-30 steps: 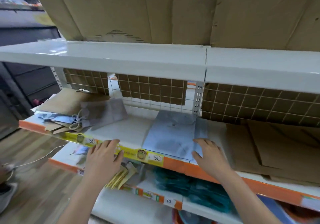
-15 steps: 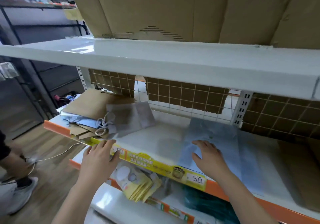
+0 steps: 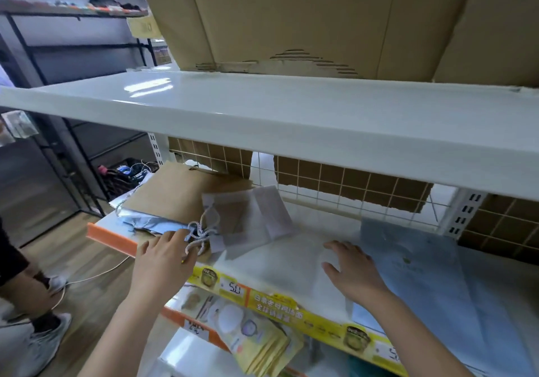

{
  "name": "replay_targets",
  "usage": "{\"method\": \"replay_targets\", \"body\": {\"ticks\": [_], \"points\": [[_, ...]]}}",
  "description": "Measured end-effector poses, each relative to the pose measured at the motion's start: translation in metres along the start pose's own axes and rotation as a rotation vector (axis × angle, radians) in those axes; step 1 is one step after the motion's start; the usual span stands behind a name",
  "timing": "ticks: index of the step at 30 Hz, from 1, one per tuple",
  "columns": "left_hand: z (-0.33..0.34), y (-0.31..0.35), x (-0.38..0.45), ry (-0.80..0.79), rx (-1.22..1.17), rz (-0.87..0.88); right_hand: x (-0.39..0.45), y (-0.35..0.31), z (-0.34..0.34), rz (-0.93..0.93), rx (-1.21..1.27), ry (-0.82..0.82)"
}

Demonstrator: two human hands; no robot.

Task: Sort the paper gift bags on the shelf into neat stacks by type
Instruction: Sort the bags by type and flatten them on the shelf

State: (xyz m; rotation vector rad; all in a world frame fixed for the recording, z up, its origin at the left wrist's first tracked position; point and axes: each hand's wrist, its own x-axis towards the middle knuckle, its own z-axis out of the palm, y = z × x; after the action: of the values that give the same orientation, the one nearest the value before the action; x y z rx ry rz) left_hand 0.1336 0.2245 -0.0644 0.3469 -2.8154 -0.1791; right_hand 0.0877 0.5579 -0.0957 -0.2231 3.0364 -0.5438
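Cord handles are touched by the open left hand; the right hand is laid flat, holding nothing, beside a blue bag on the shelf.

- Brown bag over a pale blue bag
- Grey-white bag, white cords
- Light blue bag
- White shelf, orange-and-yellow edge strip

Messy heap of brown, grey and blue gift bags at shelf's left; flat pale-blue bags at right
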Motion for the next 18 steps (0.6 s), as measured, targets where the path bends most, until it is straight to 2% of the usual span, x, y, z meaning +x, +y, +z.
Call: {"method": "replay_targets", "body": {"ticks": [10, 15, 18], "points": [[0.021, -0.067, 0.097, -0.070, -0.058, 0.008, 0.046, -0.058, 0.034, 0.142, 0.010, 0.012], [0.029, -0.103, 0.139, -0.184, -0.023, -0.062, 0.063, -0.087, 0.056, 0.243, 0.009, -0.031], [0.038, -0.119, 0.161, -0.285, 0.016, -0.149, 0.074, -0.104, 0.065, 0.323, 0.106, -0.039]]}}
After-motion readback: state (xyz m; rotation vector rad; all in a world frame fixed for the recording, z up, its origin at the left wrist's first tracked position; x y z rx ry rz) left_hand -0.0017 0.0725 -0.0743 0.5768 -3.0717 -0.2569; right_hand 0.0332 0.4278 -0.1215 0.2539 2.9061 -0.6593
